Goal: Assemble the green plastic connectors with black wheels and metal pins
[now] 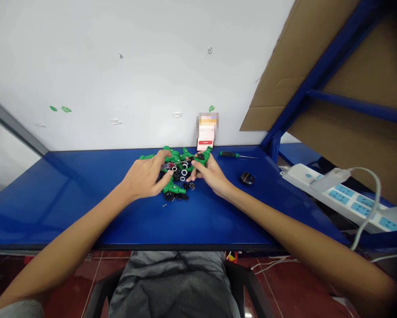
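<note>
One blue counter [62, 212] carries a heap of green plastic parts [173, 189] with black rings, and a screwdriver [227, 154] lies just beside. The left hand [143, 179] pinches a small red-and-silver piece [168, 166], the right hand [208, 172] seems closed on one green part [201, 158], both close together above the heap.

The desk [69, 207] is a deep and shiny blue, and the plastic parts [173, 155] on it are a bright green. Between them lie black wheels [169, 196] and small white rings [184, 172]. The screwdriver [227, 154] has a green and black handle, and the round cap [247, 178] near it is black with one pale line. The wall [119, 79] is white with a few green marks, and the power strip [331, 194] is white with blue sockets. The cardboard [351, 57] is plain brown, on a blue metal frame [324, 75]. The floor [66, 287] is dark red with thin white lines.
</note>
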A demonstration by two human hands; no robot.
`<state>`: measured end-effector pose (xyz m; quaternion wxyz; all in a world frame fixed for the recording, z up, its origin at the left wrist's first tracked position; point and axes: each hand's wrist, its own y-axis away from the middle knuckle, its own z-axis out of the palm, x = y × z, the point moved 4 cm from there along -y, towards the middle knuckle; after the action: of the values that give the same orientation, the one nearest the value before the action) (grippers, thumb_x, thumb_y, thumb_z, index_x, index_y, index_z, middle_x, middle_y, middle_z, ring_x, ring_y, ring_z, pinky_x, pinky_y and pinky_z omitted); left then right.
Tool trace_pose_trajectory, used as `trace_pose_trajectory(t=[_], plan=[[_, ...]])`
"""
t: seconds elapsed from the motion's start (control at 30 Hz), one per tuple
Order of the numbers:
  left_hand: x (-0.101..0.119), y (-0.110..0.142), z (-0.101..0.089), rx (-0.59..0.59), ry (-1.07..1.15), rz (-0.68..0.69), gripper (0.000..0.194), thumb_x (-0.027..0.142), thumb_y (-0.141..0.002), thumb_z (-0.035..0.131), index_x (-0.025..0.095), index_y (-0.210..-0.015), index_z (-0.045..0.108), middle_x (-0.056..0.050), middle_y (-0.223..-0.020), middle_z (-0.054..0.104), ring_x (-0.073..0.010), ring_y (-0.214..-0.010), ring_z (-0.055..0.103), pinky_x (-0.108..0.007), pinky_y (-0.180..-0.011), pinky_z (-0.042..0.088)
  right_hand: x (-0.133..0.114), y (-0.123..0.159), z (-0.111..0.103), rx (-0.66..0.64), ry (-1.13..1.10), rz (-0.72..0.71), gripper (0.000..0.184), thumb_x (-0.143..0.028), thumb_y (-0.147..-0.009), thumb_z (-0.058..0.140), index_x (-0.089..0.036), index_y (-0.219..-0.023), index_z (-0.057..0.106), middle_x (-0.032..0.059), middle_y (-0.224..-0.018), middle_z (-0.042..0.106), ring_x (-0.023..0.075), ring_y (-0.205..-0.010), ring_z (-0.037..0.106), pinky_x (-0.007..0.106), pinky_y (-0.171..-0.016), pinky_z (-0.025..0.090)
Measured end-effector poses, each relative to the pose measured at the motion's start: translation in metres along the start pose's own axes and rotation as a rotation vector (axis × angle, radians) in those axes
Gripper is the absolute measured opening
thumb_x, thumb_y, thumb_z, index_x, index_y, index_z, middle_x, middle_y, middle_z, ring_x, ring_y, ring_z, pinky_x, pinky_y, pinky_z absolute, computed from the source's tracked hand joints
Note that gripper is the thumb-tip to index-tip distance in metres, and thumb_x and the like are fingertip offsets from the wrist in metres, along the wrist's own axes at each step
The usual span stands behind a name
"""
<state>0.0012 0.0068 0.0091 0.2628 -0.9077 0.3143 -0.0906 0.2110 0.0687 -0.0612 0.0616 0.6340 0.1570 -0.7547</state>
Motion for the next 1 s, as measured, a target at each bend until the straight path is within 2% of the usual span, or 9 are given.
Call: trace_pose_trajectory(t=[0.07, 0.17, 0.27, 0.4, 0.57, 0.67, 0.73, 0.9, 1.0], plan=[[0.0, 0.0, 0.003, -0.016, -0.014, -0.003, 0.033, 0.044, -0.112, 0.037, 0.018, -0.116, 0.057, -0.006, -0.087, 0.076, -0.0185, -0.064, 0.066, -0.028, -0.056, 0.037, 0.0, 0.0, 0.0, 0.002, 0.007, 0.001, 0.042, -0.04, -0.09, 0.076, -0.029, -0.108, 0.04, -0.0099, -0.076, 0.063, 0.0147, -0.054, 0.069, 0.041, -0.064, 0.069], [-0.004, 0.0, 0.01, -0.042, -0.091, -0.079, 0.044, 0.048, -0.114, 0.031, 0.02, -0.095, 0.058, -0.004, -0.074, 0.07, -0.0173, -0.058, 0.062, -0.028, -0.053, 0.031, 0.002, -0.001, -0.001, -0.002, 0.023, 0.007, 0.04, -0.04, -0.091, 0.075, -0.03, -0.107, 0.04, -0.0101, -0.074, 0.063, 0.0157, -0.054, 0.07, 0.043, -0.066, 0.069], [-0.006, 0.001, 0.015, -0.037, -0.08, -0.147, 0.042, 0.047, -0.114, 0.03, 0.02, -0.099, 0.058, -0.004, -0.073, 0.068, -0.0171, -0.056, 0.06, -0.028, -0.053, 0.029, 0.002, -0.001, -0.001, 0.012, 0.031, -0.002, 0.041, -0.041, -0.091, 0.076, -0.03, -0.107, 0.04, -0.0108, -0.071, 0.061, 0.0156, -0.054, 0.069, 0.043, -0.065, 0.069], [-0.003, 0.001, 0.011, 0.014, 0.114, -0.134, 0.033, 0.049, -0.106, 0.05, 0.019, -0.121, 0.052, -0.003, -0.082, 0.07, -0.0167, -0.061, 0.062, -0.027, -0.056, 0.039, 0.001, -0.001, -0.001, 0.009, 0.052, -0.014, 0.043, -0.043, -0.09, 0.076, -0.029, -0.108, 0.04, -0.0107, -0.071, 0.061, 0.0149, -0.053, 0.069, 0.038, -0.062, 0.067], [-0.009, -0.003, 0.007, 0.023, 0.427, -0.202, 0.021, 0.042, -0.106, 0.054, 0.021, -0.104, 0.053, 0.005, -0.067, 0.059, -0.0106, -0.051, 0.05, -0.024, -0.055, 0.038, -0.001, -0.002, -0.001, 0.027, 0.046, -0.053, 0.042, -0.039, -0.087, 0.078, -0.029, -0.104, 0.04, -0.0128, -0.068, 0.056, 0.0114, -0.046, 0.061, 0.036, -0.057, 0.066], [-0.014, -0.004, 0.008, 0.062, 0.364, -0.27, 0.026, 0.046, -0.106, 0.055, 0.021, -0.096, 0.055, 0.007, -0.059, 0.053, -0.0105, -0.048, 0.046, -0.024, -0.054, 0.033, -0.001, -0.003, -0.003, 0.051, 0.075, -0.068, 0.038, -0.034, -0.087, 0.075, -0.029, -0.102, 0.04, -0.0146, -0.062, 0.051, 0.0109, -0.041, 0.057, 0.036, -0.054, 0.065], [-0.013, -0.003, 0.011, 0.043, 0.274, -0.267, 0.028, 0.046, -0.108, 0.049, 0.021, -0.097, 0.057, 0.005, -0.06, 0.055, -0.0125, -0.051, 0.05, -0.025, -0.056, 0.035, -0.001, -0.004, -0.005, 0.06, 0.098, -0.069, 0.036, -0.033, -0.087, 0.073, -0.029, -0.103, 0.041, -0.015, -0.06, 0.049, 0.0115, -0.04, 0.056, 0.035, -0.052, 0.064], [-0.004, 0.0, 0.014, 0.006, 0.223, -0.166, 0.028, 0.044, -0.106, 0.048, 0.019, -0.119, 0.051, -0.004, -0.089, 0.07, -0.0177, -0.066, 0.063, -0.029, -0.062, 0.045, -0.002, -0.005, -0.007, 0.074, 0.089, -0.086, 0.037, -0.033, -0.086, 0.074, -0.029, -0.103, 0.041, -0.0155, -0.058, 0.046, 0.0114, -0.04, 0.054, 0.036, -0.052, 0.065], [-0.006, 0.0, 0.013, 0.02, 0.186, -0.174, 0.025, 0.043, -0.109, 0.045, 0.02, -0.106, 0.054, -0.002, -0.078, 0.066, -0.0173, -0.062, 0.062, -0.028, -0.06, 0.041, -0.003, -0.004, -0.006, 0.063, 0.097, -0.084, 0.037, -0.033, -0.087, 0.074, -0.03, -0.102, 0.041, -0.0157, -0.057, 0.045, 0.0116, -0.04, 0.054, 0.037, -0.053, 0.066]])
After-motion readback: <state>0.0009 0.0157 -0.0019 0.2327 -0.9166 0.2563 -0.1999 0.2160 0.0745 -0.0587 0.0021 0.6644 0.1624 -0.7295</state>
